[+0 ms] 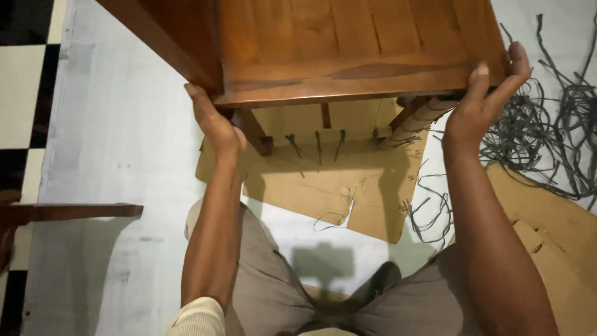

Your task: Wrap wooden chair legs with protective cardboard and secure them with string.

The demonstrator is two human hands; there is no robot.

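The left hand [214, 124] and right hand [482, 102] each grip an end of the stool [348, 50], held above the floor. Under the stool lies cardboard [323, 186]; right of it, tangled cord [547, 137]. A wooden bar [74, 212] sits well left.

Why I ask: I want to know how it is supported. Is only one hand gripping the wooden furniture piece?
No: the left hand and the right hand each grip an opposite corner of the wooden furniture piece.
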